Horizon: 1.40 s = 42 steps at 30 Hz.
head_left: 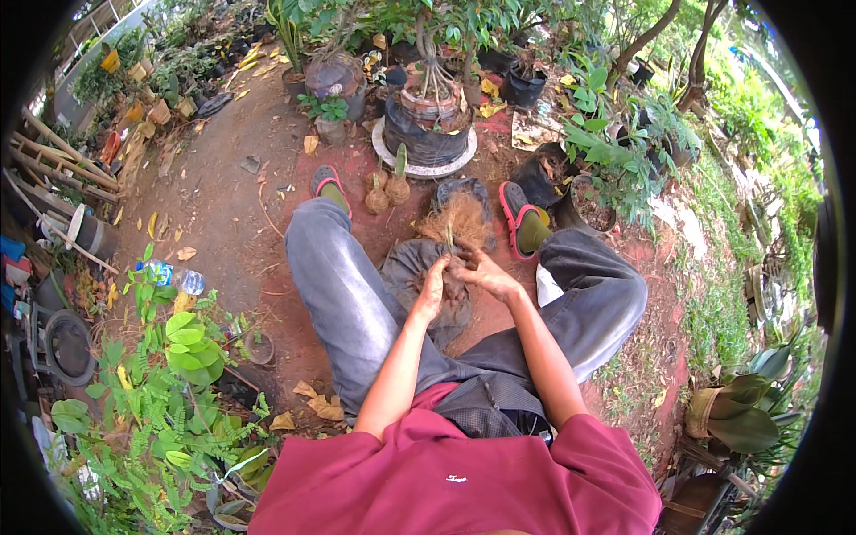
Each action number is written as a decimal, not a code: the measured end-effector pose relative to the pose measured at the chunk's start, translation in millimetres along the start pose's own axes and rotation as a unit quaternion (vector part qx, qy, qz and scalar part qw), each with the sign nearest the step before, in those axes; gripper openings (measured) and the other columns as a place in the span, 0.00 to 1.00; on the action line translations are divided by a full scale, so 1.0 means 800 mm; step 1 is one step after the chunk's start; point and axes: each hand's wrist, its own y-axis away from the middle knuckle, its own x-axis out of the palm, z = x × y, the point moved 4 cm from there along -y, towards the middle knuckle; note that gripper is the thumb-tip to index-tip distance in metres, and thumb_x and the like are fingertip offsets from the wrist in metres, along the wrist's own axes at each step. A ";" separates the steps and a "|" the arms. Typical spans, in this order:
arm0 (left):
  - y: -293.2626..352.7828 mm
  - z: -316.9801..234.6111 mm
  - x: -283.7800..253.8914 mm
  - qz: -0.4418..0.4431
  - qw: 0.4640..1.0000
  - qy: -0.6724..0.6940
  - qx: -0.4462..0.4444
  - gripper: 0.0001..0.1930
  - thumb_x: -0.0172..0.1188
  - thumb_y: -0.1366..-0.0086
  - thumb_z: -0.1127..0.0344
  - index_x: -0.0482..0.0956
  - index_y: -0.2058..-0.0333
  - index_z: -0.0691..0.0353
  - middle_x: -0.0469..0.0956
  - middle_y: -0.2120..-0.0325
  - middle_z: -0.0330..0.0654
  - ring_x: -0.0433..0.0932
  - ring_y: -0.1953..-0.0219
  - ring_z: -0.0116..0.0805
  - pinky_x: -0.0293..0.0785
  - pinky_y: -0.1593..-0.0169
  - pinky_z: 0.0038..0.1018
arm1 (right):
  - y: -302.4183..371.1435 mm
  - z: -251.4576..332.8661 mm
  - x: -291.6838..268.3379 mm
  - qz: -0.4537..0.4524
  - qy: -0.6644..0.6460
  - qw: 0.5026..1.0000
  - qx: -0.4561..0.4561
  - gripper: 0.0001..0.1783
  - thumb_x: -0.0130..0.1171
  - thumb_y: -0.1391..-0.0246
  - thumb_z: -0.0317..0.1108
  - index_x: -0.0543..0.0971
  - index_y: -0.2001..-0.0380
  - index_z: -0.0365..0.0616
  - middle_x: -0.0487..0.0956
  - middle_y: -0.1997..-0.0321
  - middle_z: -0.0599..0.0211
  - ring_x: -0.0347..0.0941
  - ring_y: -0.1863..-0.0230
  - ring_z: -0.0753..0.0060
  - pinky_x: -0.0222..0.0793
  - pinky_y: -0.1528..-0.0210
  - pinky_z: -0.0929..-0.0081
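Between my thighs, both hands are closed around a small brown sprouted coconut (pixel 456 267), mostly hidden by the fingers; a pale shoot stands up from it. My left hand (pixel 433 287) cups its near left side. From the right, my right hand (pixel 487 275) bends its fingers over it. Just beyond lies a heap of loose brown coconut fibre (pixel 462 218), partly on a dark plastic bag (pixel 465 189). Below my hands a dark grey cloth or sack (pixel 453 314) is spread on the ground. Two round brown sprouted coconuts (pixel 377 200) sit ahead, left of the fibre.
A large potted tree in a black-wrapped pot (pixel 428 134) stands ahead on a round pale base (pixel 437 169). Black pots (pixel 538 176) crowd the right. At left are leafy plants (pixel 183 348), a plastic bottle (pixel 190 283) and wooden poles (pixel 67 160). My clogs (pixel 517 217) flank the fibre.
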 end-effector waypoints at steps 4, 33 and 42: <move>0.002 0.006 -0.003 0.001 0.999 0.034 -0.017 0.16 0.49 0.34 0.49 0.76 0.64 0.54 0.78 0.75 0.36 0.77 0.77 0.29 0.72 0.78 0.27 | -0.004 -0.026 0.016 0.056 -0.022 0.989 0.135 0.62 0.72 0.56 0.42 0.38 0.30 0.44 0.63 0.37 0.54 0.65 0.40 0.62 0.67 0.44 0.65; 0.009 -0.013 0.005 -0.028 0.998 0.046 0.021 0.20 0.47 0.33 0.44 0.75 0.64 0.55 0.74 0.81 0.33 0.70 0.85 0.28 0.63 0.84 0.26 | 0.003 0.009 0.006 -0.011 0.068 0.998 -0.007 0.51 0.72 0.56 0.42 0.55 0.34 0.39 0.67 0.39 0.52 0.64 0.39 0.62 0.61 0.37 0.66; 0.012 -0.023 0.008 -0.061 0.994 0.085 -0.033 0.22 0.44 0.34 0.42 0.73 0.62 0.55 0.75 0.81 0.36 0.65 0.89 0.30 0.58 0.86 0.25 | 0.017 0.033 -0.007 0.038 0.054 0.998 -0.025 0.51 0.73 0.57 0.41 0.56 0.33 0.44 0.67 0.39 0.53 0.65 0.40 0.62 0.63 0.39 0.66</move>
